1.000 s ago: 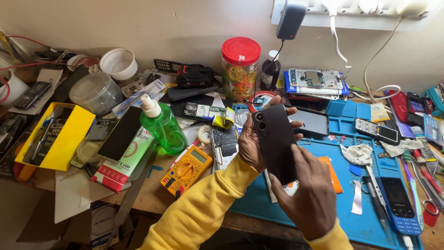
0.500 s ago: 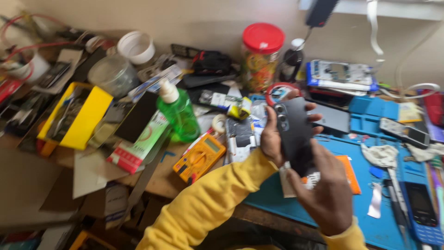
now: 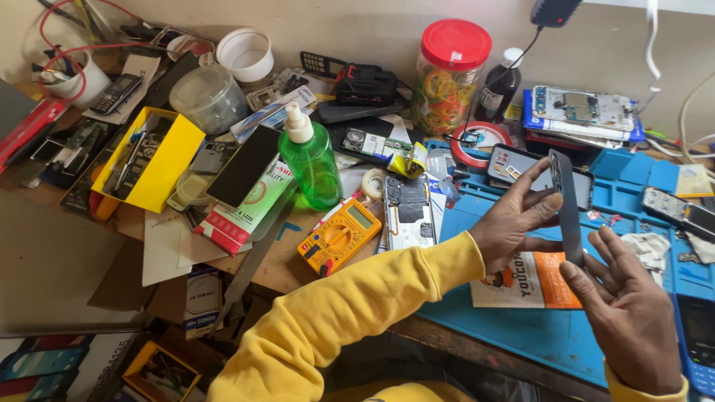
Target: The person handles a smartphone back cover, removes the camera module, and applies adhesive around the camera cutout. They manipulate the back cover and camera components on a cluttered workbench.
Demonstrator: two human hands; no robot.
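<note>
While both hands meet over the blue mat, the scene reads so:

Phone: dark smartphone point(image 3: 567, 208), held edge-on to cam, upright w/ slight tilt, camera cluster near top; sits above blue work mat point(image 3: 536, 335), betw. the two hands.
L hand: left hand point(image 3: 514, 223), yellow sleeve, fingers pinching the phone's upper part from the left, thumb tip on its edge; grip closed on phone.
R hand: right hand point(image 3: 629, 320), palm up, fingers spread & loosely curled, fingertips at the phone's lower end; touching or just shy, can't tell.
Under hands: orange-and-white printed card point(image 3: 532, 286) flat on mat, partly hidden by L wrist.
Mid bench: yellow multimeter point(image 3: 339, 237) lying tilted; just right of it an opened phone w/ back off point(image 3: 408, 212); tape roll point(image 3: 372, 182) near it.
Left of that: green spray bottle point(image 3: 310, 160) upright, white nozzle; black-screen phone point(image 3: 244, 165) leaning on a red-and-white box point(image 3: 242, 212); yellow tray point(image 3: 153, 160) w/ parts.
Back wall: clear jar w/ red lid point(image 3: 447, 78) full of rubber bands; small dark bottle point(image 3: 497, 88) beside it; white cup point(image 3: 246, 56); clear plastic tub point(image 3: 207, 97).
Right side: stacked circuit boards point(image 3: 581, 112); blue keypad phone point(image 3: 696, 342) at mat's edge.
</note>
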